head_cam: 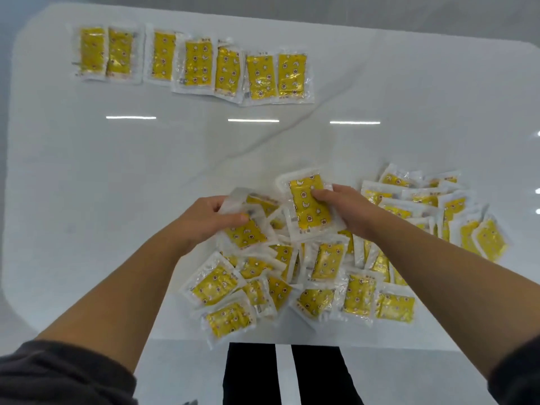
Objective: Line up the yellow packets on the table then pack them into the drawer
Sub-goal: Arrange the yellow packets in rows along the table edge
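— Left grip [204,220]?
— Clamped on a yellow packet [247,232], thumb pressed on top.
— Right grip [347,210]?
— Clamped as well, on a second packet [311,206], fingers curled over its face.
— Beneath?
— Loose pile [321,276] of the same packets, sprawling rightward on the white counter [146,159].
— Farther out?
— Row [193,62] of seven near the far edge, side by side, some overlapping, well apart from the pile.

A row of packets [193,61] lies behind the heap [321,258] on the table [117,171].
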### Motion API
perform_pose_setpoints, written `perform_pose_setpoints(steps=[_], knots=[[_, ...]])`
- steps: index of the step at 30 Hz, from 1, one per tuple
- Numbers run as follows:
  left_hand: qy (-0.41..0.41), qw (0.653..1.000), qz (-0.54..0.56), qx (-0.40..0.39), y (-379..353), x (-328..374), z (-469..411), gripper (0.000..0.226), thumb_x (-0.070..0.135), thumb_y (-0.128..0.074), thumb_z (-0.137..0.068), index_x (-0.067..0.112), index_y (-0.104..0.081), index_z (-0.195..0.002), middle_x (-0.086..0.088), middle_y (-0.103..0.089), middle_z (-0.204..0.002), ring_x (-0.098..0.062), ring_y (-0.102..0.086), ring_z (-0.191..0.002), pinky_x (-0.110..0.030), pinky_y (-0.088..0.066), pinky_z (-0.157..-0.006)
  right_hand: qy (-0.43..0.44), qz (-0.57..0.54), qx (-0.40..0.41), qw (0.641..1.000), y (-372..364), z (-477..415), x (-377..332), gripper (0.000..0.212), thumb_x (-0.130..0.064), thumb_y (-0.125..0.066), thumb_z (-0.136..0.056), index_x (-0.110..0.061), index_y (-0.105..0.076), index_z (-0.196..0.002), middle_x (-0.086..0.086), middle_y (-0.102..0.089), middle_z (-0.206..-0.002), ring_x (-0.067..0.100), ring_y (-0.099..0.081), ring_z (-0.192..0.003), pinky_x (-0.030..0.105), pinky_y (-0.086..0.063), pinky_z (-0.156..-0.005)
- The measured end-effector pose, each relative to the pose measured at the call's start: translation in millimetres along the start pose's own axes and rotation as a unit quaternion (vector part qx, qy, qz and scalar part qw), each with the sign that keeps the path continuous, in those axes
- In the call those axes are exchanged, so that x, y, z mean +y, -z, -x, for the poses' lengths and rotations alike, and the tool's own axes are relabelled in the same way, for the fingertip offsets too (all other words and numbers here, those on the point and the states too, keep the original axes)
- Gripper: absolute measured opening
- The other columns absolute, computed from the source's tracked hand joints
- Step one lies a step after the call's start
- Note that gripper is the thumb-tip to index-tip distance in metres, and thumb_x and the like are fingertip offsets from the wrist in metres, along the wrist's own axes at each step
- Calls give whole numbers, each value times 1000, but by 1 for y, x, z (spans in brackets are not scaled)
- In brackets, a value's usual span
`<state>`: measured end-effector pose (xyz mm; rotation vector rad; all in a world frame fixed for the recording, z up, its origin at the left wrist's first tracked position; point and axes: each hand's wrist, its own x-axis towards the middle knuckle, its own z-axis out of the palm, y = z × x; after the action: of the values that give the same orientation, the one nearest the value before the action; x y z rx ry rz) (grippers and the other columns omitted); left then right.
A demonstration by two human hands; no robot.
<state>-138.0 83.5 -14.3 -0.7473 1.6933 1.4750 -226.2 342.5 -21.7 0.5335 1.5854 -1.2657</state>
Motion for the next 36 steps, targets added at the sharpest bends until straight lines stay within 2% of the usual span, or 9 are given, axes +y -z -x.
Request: perform_pose_setpoints(steps=[4, 8, 13, 15, 18, 25, 32, 34, 36], knots=[[-54, 993, -81, 73, 10, -16, 17, 17, 31, -77, -79, 18, -73, -91, -2, -73, -86, -15, -69, -81, -31, -53, -75, 3, 11, 0, 1000, -20, 5, 7, 19, -23, -57, -96, -11, -64, -109, 11, -72, -108, 27, -69, -98, 44, -53, -92], [-87, 984, -133, 81, 22, -25, 30, 42, 47, -73, -78, 5, -69, -82, -17, -65, -76, -18, -55, -63, -31, -41, -60, 5, 25, -3, 1000, -35, 11, 9, 16, -23, -57, -96, -14, -65, -105, 10, -72, -107, 25, -70, -96, 41, -55, -88], [-105, 977, -162, 84, 42, -31, 32, 15, 27, -71, -85, 14, -64, -80, -10, -66, -78, -18, -56, -68, -33, -43, -65, 17, 39, -10, 999, -49, 18, 10, 22, -25, -57, -96, -12, -66, -111, 7, -73, -106, 22, -71, -96, 37, -54, -89], [-107, 977, -165, 83, 49, -33, 32, 16, 26, -70, -85, 14, -61, -79, -9, -65, -77, -22, -57, -68, -34, -43, -65, 14, 40, -8, 999, -55, 19, 11, 23, -26, -57, -96, -11, -66, -111, 7, -74, -104, 23, -71, -96, 39, -53, -91], [-110, 975, -150, 118, 54, -33, 34, 26, 31, -69, -86, 10, -59, -74, 1, -56, -65, -11, -48, -59, -27, -38, -58, 6, 28, -8, 1000, -63, 21, 13, 25, -26, -57, -96, -9, -65, -112, 9, -73, -104, 24, -71, -95, 39, -54, -90], [-89, 965, -76, 236, 67, -33, 29, 40, 38, -62, -90, 0, -55, -78, -9, -57, -71, -18, -50, -63, -32, -40, -59, -58, -120, -78, 988, -79, 25, 15, 32, -25, -56, -95, -5, -60, -120, 13, -69, -114, 27, -68, -100, 40, -55, -89], [-62, 985, 38, 159, 53, -26, 23, 24, 33, -70, -85, 15, -56, -75, -5, -61, -78, -18, -57, -68, -33, -46, -64, -39, -103, -99, 989, -112, 14, 13, 31, -24, -58, -95, -5, -60, -119, 15, -70, -114, 29, -68, -101, 41, -56, -87], [-38, 977, 159, 135, 51, -26, 20, 12, 25, -70, -87, 18, -59, -89, -6, -67, -91, -22, -63, -78, -36, -51, -72, -28, -83, -93, 992, -117, 12, 10, 25, -22, -59, -94, -6, -63, -113, 13, -72, -107, 28, -70, -96, 39, -58, -82], [-12, 959, 267, 91, 50, -26, 19, 20, 22, -63, -92, 18, -60, -111, -7, -69, -105, -24, -67, -88, -39, -54, -79, -9, -72, -66, 995, -118, 11, 7, 20, -22, -61, -93, -7, -66, -106, 11, -74, -98, 25, -72, -86, 34, -59, -70]])
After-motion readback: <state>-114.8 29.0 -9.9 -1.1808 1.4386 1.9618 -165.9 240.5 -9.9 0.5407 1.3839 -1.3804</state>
